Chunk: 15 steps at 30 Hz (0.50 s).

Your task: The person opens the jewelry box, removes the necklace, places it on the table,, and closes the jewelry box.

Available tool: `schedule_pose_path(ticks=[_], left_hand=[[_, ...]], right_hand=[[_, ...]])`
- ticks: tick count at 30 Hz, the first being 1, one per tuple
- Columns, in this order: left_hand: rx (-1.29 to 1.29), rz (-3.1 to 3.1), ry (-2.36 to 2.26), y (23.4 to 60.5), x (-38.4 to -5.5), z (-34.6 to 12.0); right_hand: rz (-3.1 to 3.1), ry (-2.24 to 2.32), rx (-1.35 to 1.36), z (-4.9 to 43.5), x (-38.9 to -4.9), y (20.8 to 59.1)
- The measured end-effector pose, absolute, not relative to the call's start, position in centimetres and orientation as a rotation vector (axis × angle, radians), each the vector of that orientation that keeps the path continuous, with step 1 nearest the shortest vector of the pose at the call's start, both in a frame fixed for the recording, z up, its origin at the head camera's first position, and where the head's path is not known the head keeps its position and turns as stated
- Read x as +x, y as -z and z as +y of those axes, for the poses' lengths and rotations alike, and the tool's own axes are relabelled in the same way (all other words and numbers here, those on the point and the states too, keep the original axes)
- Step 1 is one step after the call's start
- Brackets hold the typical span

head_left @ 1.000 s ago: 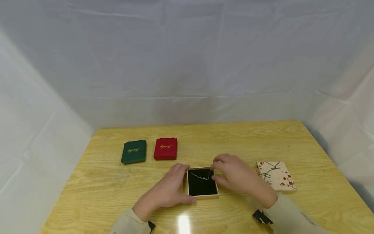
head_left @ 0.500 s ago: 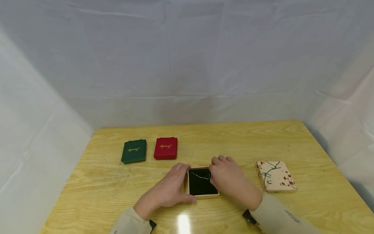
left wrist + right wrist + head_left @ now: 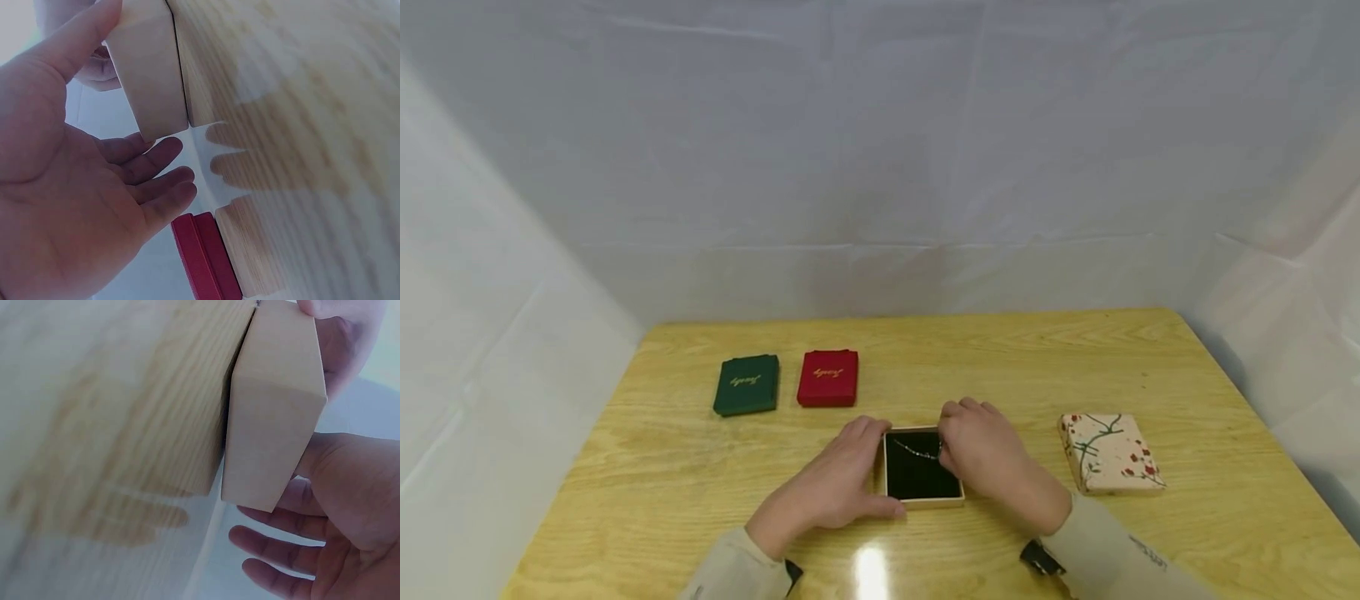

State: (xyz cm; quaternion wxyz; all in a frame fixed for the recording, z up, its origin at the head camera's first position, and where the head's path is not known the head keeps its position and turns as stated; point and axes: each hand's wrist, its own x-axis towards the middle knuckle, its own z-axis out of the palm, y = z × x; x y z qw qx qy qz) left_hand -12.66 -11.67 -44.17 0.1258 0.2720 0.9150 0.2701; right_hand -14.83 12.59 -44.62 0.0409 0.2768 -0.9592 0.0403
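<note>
A shallow cardboard jewelry box (image 3: 927,503) lies without a lid at the front middle of the table. Inside is a black pad (image 3: 919,483) with a thin silvery necklace (image 3: 916,452) curving across its far part. My left hand (image 3: 831,483) holds the box by its left side, thumb at the near edge; in the left wrist view, fingertips meet the corner of the box (image 3: 150,69). The fingers of my right hand (image 3: 988,454) pinch the necklace at the pad's right edge. The right wrist view has the box wall (image 3: 269,437) hiding that thumb and fingertip.
A cream box lid (image 3: 1108,454) with a flower pattern lies to the right. Toward the back left are a green box (image 3: 747,386) and a red box (image 3: 827,379), both with gold lettering. White sheeting (image 3: 880,167) rises behind and beside the wooden table (image 3: 1000,350).
My right hand has turned and closed its fingers at the pad's right edge, covering the necklace's right end. The left hand and the box stay almost where they were.
</note>
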Motion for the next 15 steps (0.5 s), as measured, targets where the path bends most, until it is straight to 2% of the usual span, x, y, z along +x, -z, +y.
schedule_pose_path(ticks=[15], left_hand=[[0.791,2.688,-0.714,43.8,-12.7,-11.4]], right_hand=[[-2.742,-0.25,0.964,13.7,-14.6,43.9]])
